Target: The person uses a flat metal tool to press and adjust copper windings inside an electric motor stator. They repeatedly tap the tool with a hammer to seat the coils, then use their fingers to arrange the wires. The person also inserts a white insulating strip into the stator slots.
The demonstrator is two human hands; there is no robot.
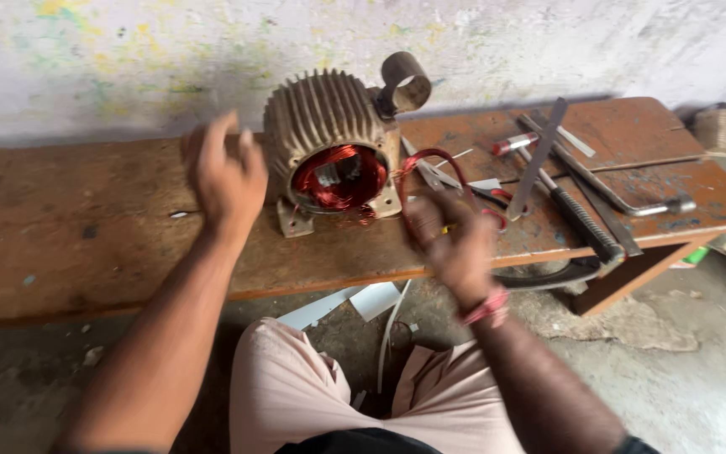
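A finned metal motor housing (323,109) stands on a low wooden bench (86,227), its open face showing red copper windings (339,176). My left hand (224,176) hovers just left of the housing, blurred, fingers apart, holding nothing. My right hand (455,240) is in front of the bench to the right of the housing, blurred, and a loop of red wire (439,155) rises from its fingers toward the windings.
Right of the motor lie a hammer with a black grip (586,223), long flat metal strips (539,155), a red-handled screwdriver (514,143) and scissors (485,195). A curved metal band (405,80) sits on the housing. White scraps (350,303) lie on the floor by my knees.
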